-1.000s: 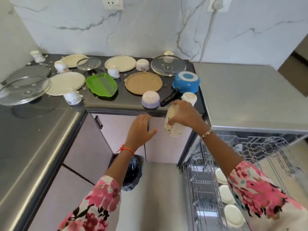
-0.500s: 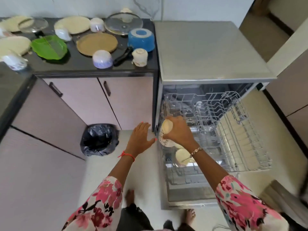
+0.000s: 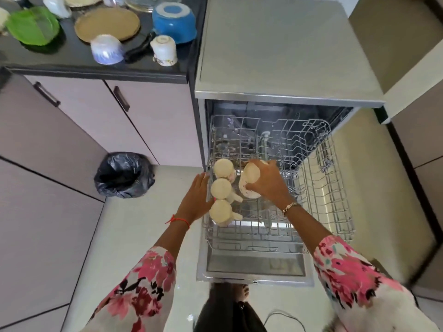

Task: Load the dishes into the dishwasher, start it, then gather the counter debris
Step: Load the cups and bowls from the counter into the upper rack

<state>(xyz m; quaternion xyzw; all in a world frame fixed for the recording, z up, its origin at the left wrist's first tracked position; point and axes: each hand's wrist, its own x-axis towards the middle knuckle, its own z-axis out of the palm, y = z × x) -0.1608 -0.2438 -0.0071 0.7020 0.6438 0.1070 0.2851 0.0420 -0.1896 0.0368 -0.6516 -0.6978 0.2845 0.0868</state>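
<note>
Loading is the step in hand. At the centre of the frame the right hand [image 3: 266,180] grips a pale patterned cup [image 3: 249,185], fingers curled round its body. The cup is tilted, base up and to the left, just over the pulled-out rack [image 3: 251,236] of the open dishwasher [image 3: 275,56]. Just left of it, three upturned cups [image 3: 221,188] stand in a row along the rack's left side. The left hand [image 3: 195,200] lies at the rack's left rim beside them, fingers straight and close together, holding nothing; whether it touches the rim I cannot tell.

The next move probably calls for turning the cup fully mouth-down and seating it over the tines beside the row, clear of its neighbours' handles.

Much remains. On the dark surface [image 3: 72,61] in the upper left wait a white cup [image 3: 164,50], a blue-patterned bowl [image 3: 106,49], a blue pot [image 3: 173,21], a brown plate [image 3: 106,23] and a green plate [image 3: 32,26].
</note>
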